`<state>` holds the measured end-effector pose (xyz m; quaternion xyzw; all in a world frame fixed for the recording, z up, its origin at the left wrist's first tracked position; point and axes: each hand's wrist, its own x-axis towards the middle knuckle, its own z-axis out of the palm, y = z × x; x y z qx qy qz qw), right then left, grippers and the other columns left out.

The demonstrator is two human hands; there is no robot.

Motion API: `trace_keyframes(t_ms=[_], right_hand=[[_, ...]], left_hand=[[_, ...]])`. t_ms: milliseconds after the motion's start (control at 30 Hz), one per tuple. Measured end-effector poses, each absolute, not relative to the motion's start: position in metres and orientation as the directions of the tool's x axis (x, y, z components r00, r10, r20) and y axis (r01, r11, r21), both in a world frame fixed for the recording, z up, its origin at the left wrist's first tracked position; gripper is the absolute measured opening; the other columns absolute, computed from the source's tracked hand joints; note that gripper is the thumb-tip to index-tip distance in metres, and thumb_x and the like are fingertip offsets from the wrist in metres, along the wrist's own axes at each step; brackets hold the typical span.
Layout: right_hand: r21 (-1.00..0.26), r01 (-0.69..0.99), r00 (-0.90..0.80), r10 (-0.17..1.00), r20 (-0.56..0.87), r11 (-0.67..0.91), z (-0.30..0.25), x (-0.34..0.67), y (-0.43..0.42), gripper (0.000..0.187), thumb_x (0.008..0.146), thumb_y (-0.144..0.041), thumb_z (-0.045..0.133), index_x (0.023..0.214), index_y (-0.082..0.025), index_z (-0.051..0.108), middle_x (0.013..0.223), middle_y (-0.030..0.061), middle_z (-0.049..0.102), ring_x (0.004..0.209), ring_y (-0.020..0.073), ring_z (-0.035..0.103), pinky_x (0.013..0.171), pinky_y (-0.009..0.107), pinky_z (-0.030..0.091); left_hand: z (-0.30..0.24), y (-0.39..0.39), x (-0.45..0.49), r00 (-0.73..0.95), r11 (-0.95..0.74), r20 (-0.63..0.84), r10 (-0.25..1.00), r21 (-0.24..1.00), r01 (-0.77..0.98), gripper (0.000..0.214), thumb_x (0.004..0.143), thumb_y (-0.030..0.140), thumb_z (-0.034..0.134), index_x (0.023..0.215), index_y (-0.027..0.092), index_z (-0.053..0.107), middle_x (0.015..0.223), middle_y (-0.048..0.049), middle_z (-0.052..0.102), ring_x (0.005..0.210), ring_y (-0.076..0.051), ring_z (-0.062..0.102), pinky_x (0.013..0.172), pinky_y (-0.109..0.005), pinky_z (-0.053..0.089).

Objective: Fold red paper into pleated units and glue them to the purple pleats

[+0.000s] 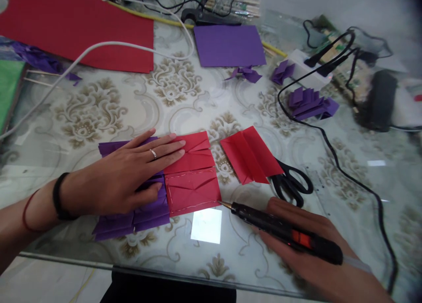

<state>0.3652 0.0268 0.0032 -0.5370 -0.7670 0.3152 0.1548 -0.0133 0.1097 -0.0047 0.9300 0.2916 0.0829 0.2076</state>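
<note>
My left hand (132, 173) lies flat with fingers stretched out, pressing on joined folded papers: purple panels (145, 215) under the palm and red panels (193, 177) under the fingertips. A thin line of glue runs along the lower red panel's edges. My right hand (316, 246) is wrapped round a black glue gun (283, 230) with a red switch; its metal tip sits at the lower right corner of the red panel. A separate folded red piece (250, 155) lies to the right.
Black scissors (292, 182) lie beside the loose red piece. Folded purple pieces (310, 103), a purple sheet (229, 45), a large red sheet (79, 26), a white cable (75, 63), black cables (346, 175) and a power strip (306, 70) lie on the patterned glass table (99, 114).
</note>
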Motion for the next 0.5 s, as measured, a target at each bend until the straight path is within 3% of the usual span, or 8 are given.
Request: trace_keyframes(t_ms=[167, 500], right_hand=[[-0.650, 0.737, -0.342, 0.931, -0.125, 0.184, 0.011, 0.355, 0.035, 0.003, 0.095, -0.031, 0.073, 0.095, -0.028, 0.073, 0.089, 0.0018, 0.075, 0.075, 0.0212, 0.074, 0.064, 0.031, 0.060], [-0.672, 0.739, -0.184, 0.973, -0.138, 0.045, 0.009, 0.331, 0.049, 0.024, 0.093, -0.044, 0.072, 0.078, -0.025, 0.069, 0.070, -0.0012, 0.067, 0.057, 0.0169, 0.065, 0.053, 0.028, 0.054]], left_hand=[[-0.004, 0.110, -0.013, 0.825, -0.760, 0.023, 0.564, 0.405, 0.508, 0.072, 0.103, 0.029, 0.054, 0.169, 0.015, 0.028, 0.177, -0.0128, 0.030, 0.166, -0.026, 0.023, 0.137, -0.048, 0.002], [-0.005, 0.109, -0.013, 0.814, -0.742, 0.048, 0.579, 0.445, 0.501, 0.074, 0.103, 0.026, 0.053, 0.171, 0.021, 0.025, 0.176, -0.0101, 0.032, 0.164, -0.028, 0.027, 0.137, -0.051, 0.009]])
